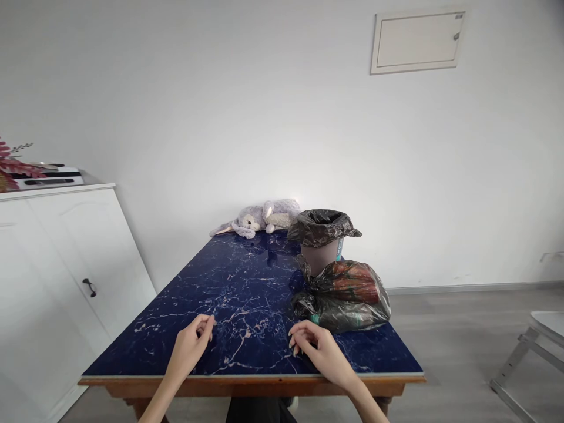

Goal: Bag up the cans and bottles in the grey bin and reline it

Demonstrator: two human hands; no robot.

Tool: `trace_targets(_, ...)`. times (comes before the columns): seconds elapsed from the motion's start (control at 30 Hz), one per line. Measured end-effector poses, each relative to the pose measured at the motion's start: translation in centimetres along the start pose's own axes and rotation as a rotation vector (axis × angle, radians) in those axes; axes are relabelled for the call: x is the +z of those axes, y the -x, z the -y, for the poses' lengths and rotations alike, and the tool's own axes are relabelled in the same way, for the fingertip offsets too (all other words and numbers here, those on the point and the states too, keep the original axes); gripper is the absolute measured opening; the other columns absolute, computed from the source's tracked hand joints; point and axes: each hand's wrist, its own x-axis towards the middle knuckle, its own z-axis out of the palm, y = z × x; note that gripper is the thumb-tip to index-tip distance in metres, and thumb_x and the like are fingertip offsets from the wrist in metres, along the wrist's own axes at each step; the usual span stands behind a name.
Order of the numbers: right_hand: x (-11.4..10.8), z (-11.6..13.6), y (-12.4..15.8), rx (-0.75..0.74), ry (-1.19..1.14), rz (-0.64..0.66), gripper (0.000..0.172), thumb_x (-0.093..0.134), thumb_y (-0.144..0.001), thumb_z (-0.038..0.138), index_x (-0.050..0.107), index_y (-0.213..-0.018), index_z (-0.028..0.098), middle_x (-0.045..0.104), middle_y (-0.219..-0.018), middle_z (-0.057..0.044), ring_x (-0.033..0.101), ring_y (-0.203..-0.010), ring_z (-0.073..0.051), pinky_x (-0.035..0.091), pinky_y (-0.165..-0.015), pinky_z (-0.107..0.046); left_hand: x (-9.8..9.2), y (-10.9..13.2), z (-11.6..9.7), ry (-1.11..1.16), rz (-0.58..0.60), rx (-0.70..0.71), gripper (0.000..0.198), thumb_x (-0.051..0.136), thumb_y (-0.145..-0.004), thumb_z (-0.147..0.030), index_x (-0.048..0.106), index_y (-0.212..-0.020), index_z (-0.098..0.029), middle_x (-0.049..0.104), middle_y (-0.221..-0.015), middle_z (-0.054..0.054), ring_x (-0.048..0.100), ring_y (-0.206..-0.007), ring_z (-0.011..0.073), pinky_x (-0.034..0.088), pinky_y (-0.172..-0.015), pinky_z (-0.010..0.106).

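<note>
Black plastic, thin and shiny, catches the light as the filled bag sits on the blue marbled tabletop, reddish contents showing through! Look at the right hand: loosely curled, fingers bent and a little apart, low over the near edge, and the bag lies just beside it at one o'clock. Touching? From this angle I cannot tell. The bag's bunched end points to nine o'clock. Over to the left hand, fingers folded softly inward, thumb near them; for that one, the bag is well apart at two o'clock. Just past the bag, twelve o'clock from the right hand, stands a bin with a black liner folded over its rim. Farther off at eleven, a plush toy lies against the wall!
</note>
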Motion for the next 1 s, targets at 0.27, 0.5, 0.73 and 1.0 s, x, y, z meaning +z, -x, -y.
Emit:
trace_targets(0.27,-0.03,-0.21,-0.05,0.008,0.007,0.011,0.042,0.055,-0.104,0.061,0.068,-0.106,0.021,0.076,-0.093,-0.006,0.071,-0.079,-0.020,0.055,-0.079,-0.033,0.20,-0.16,0.74,0.002,-0.002,0.022,0.051,0.044,-0.097,-0.071,0.061,-0.081,-0.026,0.067,-0.067,0.000,0.064,-0.063,0.0215,0.046,-0.065,0.028)
trace_targets(0.5,0.01,-0.29,-0.05,0.002,-0.001,0.007,0.039,0.056,-0.104,0.058,0.068,-0.106,0.022,0.076,-0.093,-0.006,0.071,-0.079,-0.020,0.054,-0.079,-0.033,0.20,-0.15,0.64,0.003,-0.014,0.033,0.050,0.045,-0.098,-0.070,0.062,-0.082,-0.025,0.066,-0.066,0.000,0.064,-0.063,0.0211,0.046,-0.067,0.028)
trace_targets(0.73,-0.03,-0.30,0.00,-0.002,-0.004,-0.006,0.037,0.057,-0.104,0.057,0.068,-0.105,0.021,0.076,-0.092,-0.006,0.070,-0.078,-0.020,0.055,-0.079,-0.033,0.29,-0.14,0.90,0.000,-0.014,0.030,0.049,0.046,-0.098,-0.069,0.062,-0.082,-0.025,0.066,-0.067,-0.001,0.064,-0.063,0.0203,0.045,-0.066,0.028)
trace_targets(1.0,-0.06,-0.44,-0.01,0.007,-0.004,-0.006,0.037,0.057,-0.105,0.056,0.068,-0.107,0.021,0.076,-0.093,-0.006,0.071,-0.079,-0.020,0.055,-0.079,-0.033,0.24,-0.16,0.61,0.005,-0.016,0.005,0.049,0.046,-0.097,-0.069,0.063,-0.083,-0.026,0.067,-0.067,0.000,0.065,-0.065,0.0216,0.045,-0.063,0.028)
